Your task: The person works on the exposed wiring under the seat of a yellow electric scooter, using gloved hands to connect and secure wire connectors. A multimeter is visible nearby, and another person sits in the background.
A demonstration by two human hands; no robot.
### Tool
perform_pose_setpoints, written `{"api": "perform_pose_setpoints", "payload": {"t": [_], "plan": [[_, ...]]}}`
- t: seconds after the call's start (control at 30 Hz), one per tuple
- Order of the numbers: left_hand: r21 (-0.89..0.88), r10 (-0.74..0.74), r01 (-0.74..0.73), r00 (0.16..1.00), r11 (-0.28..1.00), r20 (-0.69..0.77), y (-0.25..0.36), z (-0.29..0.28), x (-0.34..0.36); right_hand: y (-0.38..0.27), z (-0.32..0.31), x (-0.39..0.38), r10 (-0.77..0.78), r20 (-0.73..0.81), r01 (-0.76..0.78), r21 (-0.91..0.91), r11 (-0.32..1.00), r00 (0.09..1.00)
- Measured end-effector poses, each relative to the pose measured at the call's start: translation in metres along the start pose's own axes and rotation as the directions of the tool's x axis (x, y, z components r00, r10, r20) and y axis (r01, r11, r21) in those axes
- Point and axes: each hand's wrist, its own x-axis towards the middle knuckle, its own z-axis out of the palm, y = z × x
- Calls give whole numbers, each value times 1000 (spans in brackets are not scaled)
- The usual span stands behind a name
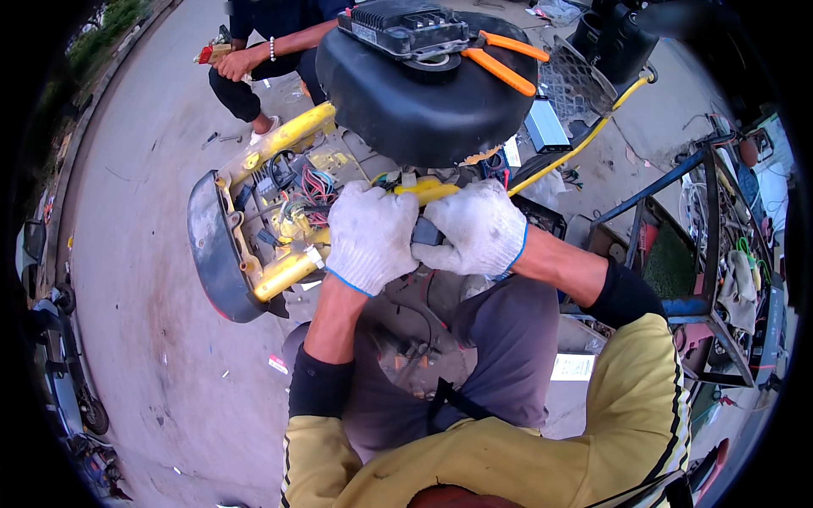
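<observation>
My left hand (373,233), in a white knitted glove with blue trim, is closed with its fingers curled against the yellow scooter frame; what it grips is hidden. Beside it my gloved right hand (476,227) pinches a small dark grey block (428,232), perhaps a plug, between thumb and fingers. The yellow frame (284,273) carries a bundle of coloured wires (315,188) just left of my left hand. Above both hands sits a black scooter seat (423,114).
On the seat rest a black finned box (402,27), a roll of black tape (432,69) and orange-handled pliers (506,68). A crouching person (275,51) holds something red and brass-coloured at the far left. To the right stands a metal rack (707,254) with cables and tools.
</observation>
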Motion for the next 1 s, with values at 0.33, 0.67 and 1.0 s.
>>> {"api": "perform_pose_setpoints", "payload": {"t": [0.33, 0.67, 1.0], "plan": [[19, 74, -75, 997, 997, 21, -5, -1, 0, 46, 11, 19, -340, -30, 339, 201, 919, 940], [8, 34, -34, 999, 999, 36, 2, -4, 2, 8, -1, -4, -56, 30, 52, 116, 992, 998], [67, 25, -30, 996, 997, 80, 2, 2, 5, 29, 3, 2, -169, -35, 173, 173, 970, 985]]}}
